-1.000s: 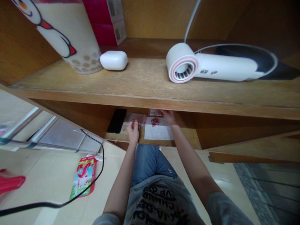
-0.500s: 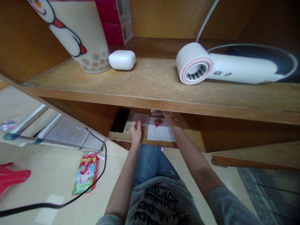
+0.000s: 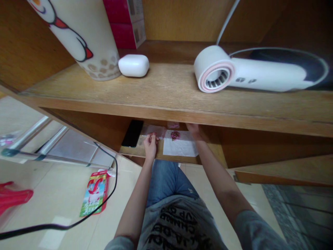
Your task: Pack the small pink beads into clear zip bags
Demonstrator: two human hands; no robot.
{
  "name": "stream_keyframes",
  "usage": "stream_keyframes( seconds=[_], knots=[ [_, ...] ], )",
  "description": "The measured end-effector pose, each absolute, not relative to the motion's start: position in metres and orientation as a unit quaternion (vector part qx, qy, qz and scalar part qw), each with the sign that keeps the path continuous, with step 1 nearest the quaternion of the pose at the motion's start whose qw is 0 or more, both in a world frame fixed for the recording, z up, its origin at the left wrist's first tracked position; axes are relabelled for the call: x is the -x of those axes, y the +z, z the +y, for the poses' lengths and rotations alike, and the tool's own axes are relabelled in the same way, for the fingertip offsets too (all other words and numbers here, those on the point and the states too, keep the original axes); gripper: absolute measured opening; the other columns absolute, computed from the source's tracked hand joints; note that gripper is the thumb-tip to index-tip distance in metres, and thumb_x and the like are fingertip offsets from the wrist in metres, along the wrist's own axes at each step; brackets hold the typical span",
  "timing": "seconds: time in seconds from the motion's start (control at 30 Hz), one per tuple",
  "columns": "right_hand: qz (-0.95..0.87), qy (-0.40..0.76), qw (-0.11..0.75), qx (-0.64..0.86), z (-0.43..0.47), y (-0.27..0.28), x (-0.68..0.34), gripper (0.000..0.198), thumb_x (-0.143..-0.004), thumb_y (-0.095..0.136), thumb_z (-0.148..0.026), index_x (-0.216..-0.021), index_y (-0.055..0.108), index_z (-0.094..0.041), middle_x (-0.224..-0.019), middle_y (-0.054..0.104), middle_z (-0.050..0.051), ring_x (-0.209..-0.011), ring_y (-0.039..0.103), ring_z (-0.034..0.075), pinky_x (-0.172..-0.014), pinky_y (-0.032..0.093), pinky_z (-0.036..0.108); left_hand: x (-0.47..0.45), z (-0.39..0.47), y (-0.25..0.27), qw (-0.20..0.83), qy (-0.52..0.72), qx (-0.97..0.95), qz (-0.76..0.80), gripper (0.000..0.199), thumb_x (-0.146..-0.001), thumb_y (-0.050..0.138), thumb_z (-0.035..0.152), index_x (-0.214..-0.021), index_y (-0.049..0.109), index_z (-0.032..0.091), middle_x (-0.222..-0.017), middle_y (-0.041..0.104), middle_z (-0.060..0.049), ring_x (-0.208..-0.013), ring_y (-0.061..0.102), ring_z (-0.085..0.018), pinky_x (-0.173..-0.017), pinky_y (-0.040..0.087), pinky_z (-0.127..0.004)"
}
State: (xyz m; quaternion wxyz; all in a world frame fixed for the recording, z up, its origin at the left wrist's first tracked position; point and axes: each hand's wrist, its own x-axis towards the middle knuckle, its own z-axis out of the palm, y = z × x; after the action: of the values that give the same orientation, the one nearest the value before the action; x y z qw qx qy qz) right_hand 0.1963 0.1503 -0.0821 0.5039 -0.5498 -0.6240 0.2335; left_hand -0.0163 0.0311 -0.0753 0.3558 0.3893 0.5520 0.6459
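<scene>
In the lower compartment, my left hand (image 3: 150, 145) is closed, fingers curled together at the near edge of a clear plastic bag (image 3: 152, 130). What it pinches is too small to tell. My right hand (image 3: 194, 129) reaches under the upper shelf's edge, which hides its fingers. Between the hands a white paper sheet (image 3: 178, 149) lies flat with a small pile of pink and dark beads (image 3: 175, 135) on it. Behind the paper is a small clear packet of pink bits (image 3: 173, 125), partly hidden by the shelf. A black phone (image 3: 133, 133) lies left of the bag.
Above, the wooden shelf (image 3: 166, 93) holds a bubble tea cup (image 3: 96, 38), a white earbud case (image 3: 133, 65), a white handheld fan (image 3: 265, 74) and dark pink boxes (image 3: 123, 27). A black cable (image 3: 114, 187) hangs at left, over a colourful packet (image 3: 95, 191) on the floor.
My right hand has moved right, away from the small pink packet, which now shows apart from it. My left hand stays closed in nearly the same place.
</scene>
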Motion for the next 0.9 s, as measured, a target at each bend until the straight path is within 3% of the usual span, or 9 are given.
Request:
stream_keyframes(
  seconds=[0.13, 0.23, 0.33, 0.4, 0.47, 0.63, 0.9],
  knots=[
    [-0.598, 0.205, 0.532, 0.563, 0.143, -0.089, -0.238, 0.036, -0.074, 0.056, -0.038, -0.102, 0.06, -0.017, -0.113, 0.061, 0.01, -0.114, 0.048, 0.024, -0.097, 0.035, 0.046, 0.02, 0.033, -0.072, 0.366, 0.653, -0.386, 0.539, 0.021, -0.077, 0.055, 0.037, -0.078, 0.056, 0.016, -0.06, 0.055, 0.002, -0.049, 0.047, -0.008, -0.048, 0.037, -0.019],
    [-0.575, 0.2, 0.544, 0.577, 0.136, -0.096, -0.262, 0.034, -0.074, 0.055, -0.038, -0.098, 0.062, -0.016, -0.107, 0.064, 0.011, -0.108, 0.052, 0.025, -0.094, 0.038, 0.046, 0.03, 0.037, -0.056, 0.313, 0.609, -0.478, 0.55, 0.025, -0.073, 0.061, 0.039, -0.083, 0.058, 0.016, -0.07, 0.059, -0.001, -0.062, 0.054, -0.011, -0.057, 0.043, -0.023],
    [-0.558, 0.198, 0.55, 0.589, 0.132, -0.103, -0.271, 0.03, -0.073, 0.055, -0.038, -0.093, 0.063, -0.017, -0.101, 0.066, 0.01, -0.101, 0.055, 0.024, -0.092, 0.04, 0.046, 0.047, 0.047, -0.033, 0.229, 0.472, -0.663, 0.533, 0.047, -0.065, 0.069, 0.044, -0.104, 0.058, 0.02, -0.101, 0.061, -0.006, -0.093, 0.056, -0.019, -0.081, 0.044, -0.032],
    [-0.557, 0.205, 0.551, 0.587, 0.131, -0.105, -0.269, 0.03, -0.072, 0.055, -0.039, -0.09, 0.064, -0.017, -0.099, 0.066, 0.009, -0.097, 0.057, 0.024, -0.09, 0.041, 0.044, 0.057, 0.057, -0.021, 0.163, 0.335, -0.77, 0.518, 0.065, -0.058, 0.072, 0.049, -0.116, 0.054, 0.025, -0.122, 0.051, -0.007, -0.114, 0.044, -0.026, -0.096, 0.034, -0.04],
    [-0.56, 0.221, 0.548, 0.581, 0.13, -0.106, -0.266, 0.031, -0.07, 0.057, -0.041, -0.089, 0.064, -0.016, -0.098, 0.067, 0.01, -0.093, 0.059, 0.023, -0.087, 0.043, 0.043, 0.064, 0.068, -0.015, 0.133, 0.215, -0.816, 0.52, 0.074, -0.055, 0.073, 0.052, -0.121, 0.051, 0.028, -0.131, 0.044, -0.007, -0.122, 0.034, -0.031, -0.101, 0.027, -0.046],
    [-0.528, 0.238, 0.551, 0.601, 0.129, -0.107, -0.265, 0.032, -0.069, 0.058, -0.043, -0.084, 0.065, -0.016, -0.095, 0.068, 0.011, -0.089, 0.06, 0.024, -0.086, 0.044, 0.043, 0.063, 0.087, -0.016, 0.144, 0.067, -0.841, 0.517, 0.077, -0.057, 0.07, 0.053, -0.127, 0.043, 0.034, -0.141, 0.03, -0.005, -0.128, 0.022, -0.034, -0.102, 0.021, -0.05],
    [-0.524, 0.245, 0.549, 0.603, 0.13, -0.107, -0.267, 0.037, -0.068, 0.057, -0.044, -0.09, 0.065, -0.016, -0.101, 0.067, 0.011, -0.098, 0.058, 0.025, -0.091, 0.04, 0.045, 0.061, 0.093, -0.025, 0.152, 0.047, -0.839, 0.521, 0.075, -0.056, 0.068, 0.058, -0.124, 0.046, 0.034, -0.138, 0.033, -0.004, -0.128, 0.023, -0.032, -0.103, 0.019, -0.047]
  ],
)
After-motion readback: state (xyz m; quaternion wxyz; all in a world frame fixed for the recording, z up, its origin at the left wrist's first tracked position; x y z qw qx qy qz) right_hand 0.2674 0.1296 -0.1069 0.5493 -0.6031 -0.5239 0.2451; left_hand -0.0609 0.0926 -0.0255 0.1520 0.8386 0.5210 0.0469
